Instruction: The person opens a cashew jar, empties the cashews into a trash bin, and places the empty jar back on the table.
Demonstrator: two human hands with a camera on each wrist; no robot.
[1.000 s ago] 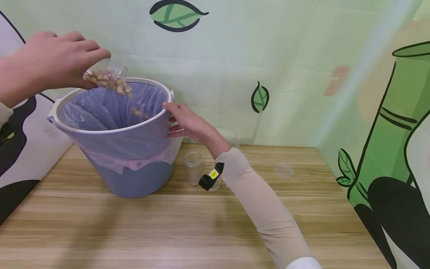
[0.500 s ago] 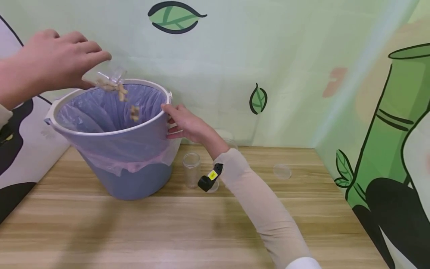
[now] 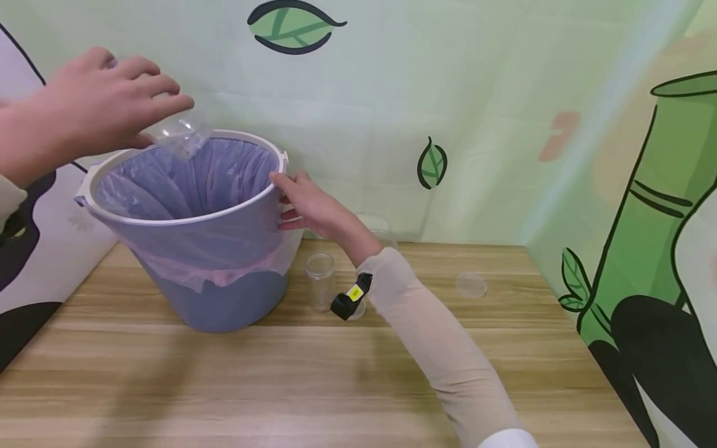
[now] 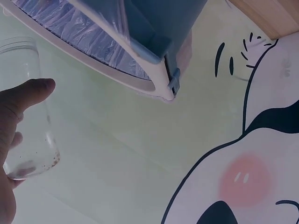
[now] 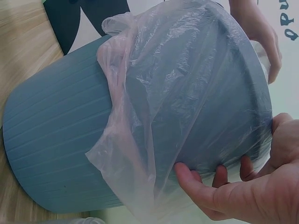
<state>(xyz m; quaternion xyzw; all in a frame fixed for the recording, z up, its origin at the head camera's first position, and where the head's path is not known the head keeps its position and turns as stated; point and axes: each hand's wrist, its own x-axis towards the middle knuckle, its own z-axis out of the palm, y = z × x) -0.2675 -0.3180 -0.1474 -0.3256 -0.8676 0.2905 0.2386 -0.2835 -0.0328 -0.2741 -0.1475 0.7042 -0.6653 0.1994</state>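
A blue bin [image 3: 224,249] lined with a thin plastic bag [image 3: 190,177] stands tilted on the wooden table [image 3: 313,379]. My left hand [image 3: 95,106] holds a clear jar [image 3: 179,134] tipped mouth-down over the bin's far left rim; the jar [image 4: 23,107] looks empty but for crumbs at its bottom. My right hand [image 3: 310,205] grips the bin's right rim, thumb on top and fingers [image 5: 205,182] under the edge against the bag [image 5: 154,116] and bin wall [image 5: 56,140].
A second clear jar [image 3: 320,280] stands open on the table right of the bin. A clear lid [image 3: 472,284] lies further right. The right wrist camera [image 3: 350,295] hangs under my sleeve. Printed walls close in the back and both sides.
The peanuts that filled the jar and were falling from it have all dropped into the bin; the jar now shows clear. My right hand keeps its hold on the rim.
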